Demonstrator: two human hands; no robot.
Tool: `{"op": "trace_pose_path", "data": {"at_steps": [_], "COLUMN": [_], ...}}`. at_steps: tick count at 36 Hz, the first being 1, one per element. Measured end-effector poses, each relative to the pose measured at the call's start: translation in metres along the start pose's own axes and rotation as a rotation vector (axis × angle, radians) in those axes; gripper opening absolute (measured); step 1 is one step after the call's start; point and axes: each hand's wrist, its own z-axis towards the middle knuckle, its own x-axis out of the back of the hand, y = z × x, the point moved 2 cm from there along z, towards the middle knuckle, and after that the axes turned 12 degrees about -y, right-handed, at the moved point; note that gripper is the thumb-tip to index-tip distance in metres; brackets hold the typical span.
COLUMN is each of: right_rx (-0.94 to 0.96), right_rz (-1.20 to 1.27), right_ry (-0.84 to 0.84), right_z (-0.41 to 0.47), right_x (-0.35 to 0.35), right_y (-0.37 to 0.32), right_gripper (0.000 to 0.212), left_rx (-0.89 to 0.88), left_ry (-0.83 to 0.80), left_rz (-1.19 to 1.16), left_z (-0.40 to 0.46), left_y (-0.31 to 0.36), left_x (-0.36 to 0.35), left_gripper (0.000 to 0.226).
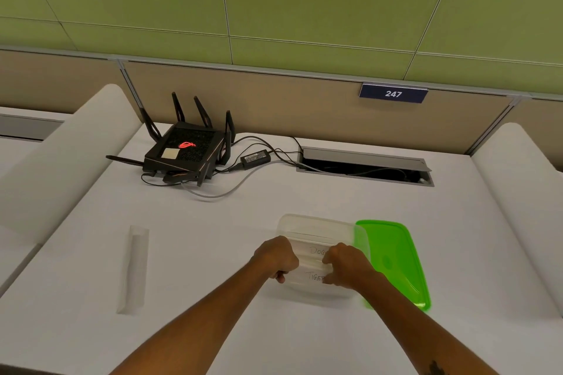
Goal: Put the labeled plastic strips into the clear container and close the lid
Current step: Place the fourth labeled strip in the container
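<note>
White desk (213, 253) in a cubicle, tan partition with green wall panels behind it and a little blue "247" sign (393, 94) up on the divider. Back left there's a black gaming router (185, 151) with a bunch of antennas and a red glowing logo, its power brick (255, 158) and cables running over to an open cable hatch (365, 166) in the desk.

Front and centre is the clear container (313, 228), lid off. The green lid (396, 259) lies flat just to its right, tucked against that side. Both hands are at the container: the left hand (278, 257) is curled into a fist at the left end, the right hand (347, 265) has its fingers bent down at the right end. They're holding clear plastic strips between them, one marked "DOG" (316, 250), one marked "TIGER" (313, 276), low in or right over the container, honestly can't tell which.

One more clear strip (135, 268) sits on the desk well off to the left, untouched.
</note>
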Motion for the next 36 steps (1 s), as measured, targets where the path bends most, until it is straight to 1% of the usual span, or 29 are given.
{"op": "trace_pose_path", "data": {"at_steps": [2, 4, 10, 12, 14, 17, 20, 23, 29, 36], "right_rx": [-0.007, 0.000, 0.032, 0.049, 0.091, 0.162, 0.245, 0.316, 0.378, 0.317], "right_rz": [0.028, 0.028, 0.063, 0.092, 0.117, 0.175, 0.216, 0.222, 0.308, 0.477], "right_ry": [0.006, 0.056, 0.338, 0.448, 0.541, 0.636, 0.676, 0.587, 0.282, -0.041], "right_z": [-0.001, -0.003, -0.009, -0.012, -0.013, -0.014, -0.014, -0.008, 0.014, 0.036], "right_x": [0.005, 0.013, 0.040, 0.049, 0.055, 0.058, 0.056, 0.045, 0.003, -0.048], "right_y": [-0.001, -0.004, -0.027, -0.040, -0.057, -0.090, -0.130, -0.171, -0.250, -0.326], "right_gripper": [0.061, 0.057, 0.057, 0.052, 0.045, 0.034, 0.029, 0.034, 0.055, 0.074], "left_rx": [-0.025, -0.053, -0.178, -0.219, -0.249, -0.262, -0.233, -0.172, -0.074, 0.005], "left_ry": [0.012, 0.034, 0.183, 0.247, 0.328, 0.440, 0.505, 0.548, 0.561, 0.563], "left_rz": [0.022, 0.034, -0.010, -0.040, -0.065, -0.108, -0.144, -0.148, -0.098, 0.009], "left_z": [-0.001, -0.003, -0.007, -0.009, -0.009, -0.007, -0.005, -0.003, 0.005, 0.016], "left_y": [-0.002, -0.006, -0.031, -0.045, -0.062, -0.094, -0.133, -0.175, -0.256, -0.327], "left_x": [0.002, 0.006, 0.029, 0.041, 0.055, 0.076, 0.096, 0.116, 0.153, 0.193], "left_gripper": [0.009, 0.012, 0.034, 0.038, 0.038, 0.032, 0.030, 0.030, 0.034, 0.048]}}
